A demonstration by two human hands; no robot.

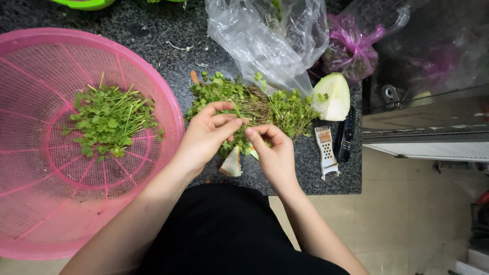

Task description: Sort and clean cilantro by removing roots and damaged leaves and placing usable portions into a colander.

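a sprig of herbs (243, 122) is pinched between the fingertips of the left hand (206, 135) and the right hand (272, 153), both closed on it, just above the front of a dark stone counter (153, 46). a loose heap of herbs (254, 104) with roots is spread right behind the hands. a pink plastic basket (30, 203) is set to the left, with picked leaves (109, 119) lying in it. a clear plastic bag (270, 35) and a purple bag (349, 48) are seen at the back, a cut pale vegetable (333, 97) and a white peeler (326, 150) to the right.
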